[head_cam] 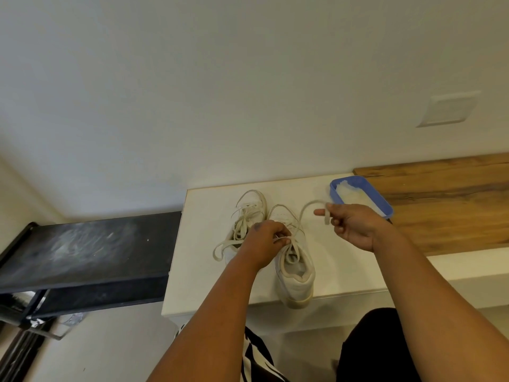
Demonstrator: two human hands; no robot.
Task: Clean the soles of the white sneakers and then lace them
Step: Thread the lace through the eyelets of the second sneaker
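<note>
- White sneakers [278, 244], cream laces [308, 209]
- Blue tub [381, 206], whitish contents
- White counter [198, 244]
- Brown wood-grain board [446, 199]
- Black shelf [91, 246], pale smudges

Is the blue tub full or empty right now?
Partly full: the blue tub holds something white; what it is cannot be told.

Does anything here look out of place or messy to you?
One thing: the right sneaker has its heel hanging over the front edge of the white table, so a tug on its lace might tip it off. The left sneaker's laces lie loose and tangled. The blue tub sits upright, nothing spilled.
</note>
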